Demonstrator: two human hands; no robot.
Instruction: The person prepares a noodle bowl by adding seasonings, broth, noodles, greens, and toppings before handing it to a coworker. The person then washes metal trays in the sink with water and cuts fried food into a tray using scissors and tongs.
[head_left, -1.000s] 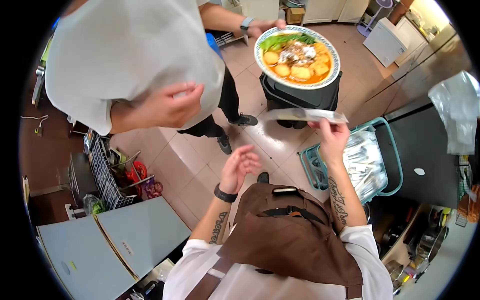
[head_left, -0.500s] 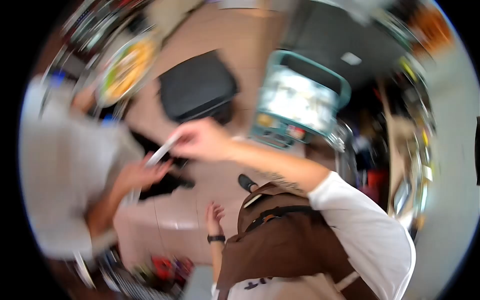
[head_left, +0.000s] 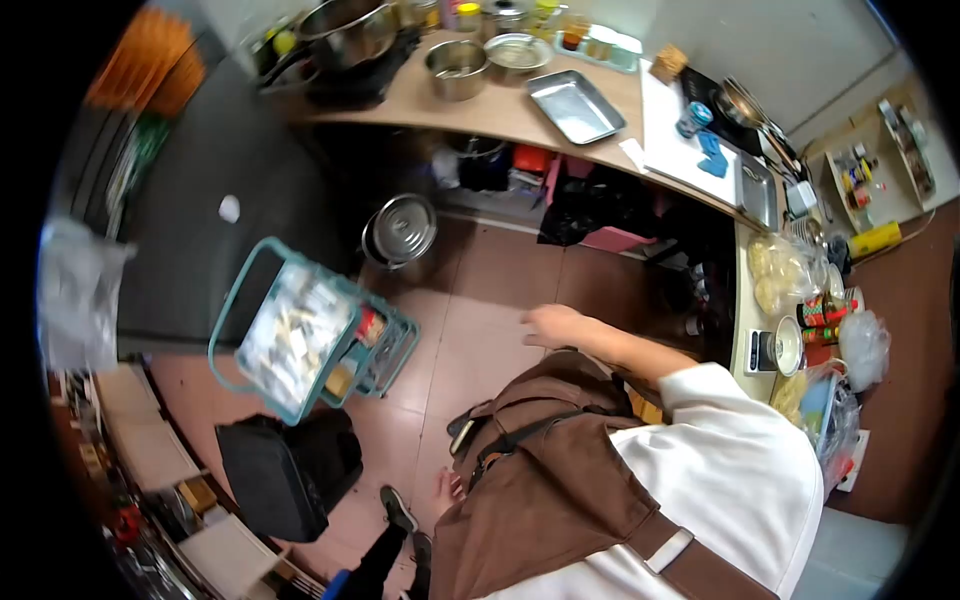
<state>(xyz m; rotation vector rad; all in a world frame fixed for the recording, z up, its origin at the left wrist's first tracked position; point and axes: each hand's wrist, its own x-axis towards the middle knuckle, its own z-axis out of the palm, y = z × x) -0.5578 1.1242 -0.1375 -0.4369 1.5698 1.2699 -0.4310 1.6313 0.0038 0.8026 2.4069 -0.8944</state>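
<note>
My right hand (head_left: 552, 326) hangs in front of me over the tiled floor, its fingers loosely bent and a little apart, with nothing visible in them. Low beside my brown apron (head_left: 570, 470) is my left hand (head_left: 449, 490), partly hidden by the cloth. Its fingers show slightly curled and apart, and they seem to hold nothing. Neither hand touches the teal trolley (head_left: 262, 388) to the left, which carries clear bags of small items. A lidded steel pot (head_left: 405, 228) stands on the floor ahead.
A wooden counter (head_left: 400, 103) ahead bears a steel tray (head_left: 576, 106), pots and a white board (head_left: 665, 120) with a blue cloth (head_left: 712, 155). On the right are bagged food (head_left: 785, 272) and a scale (head_left: 760, 352). A black bag (head_left: 285, 475) and another person's shoe (head_left: 398, 509) are lower left.
My view has swung right toward the counter. My right hand, earlier on a thin white item at another person's hand, has come away and no longer shows it. That person is mostly out of view.
</note>
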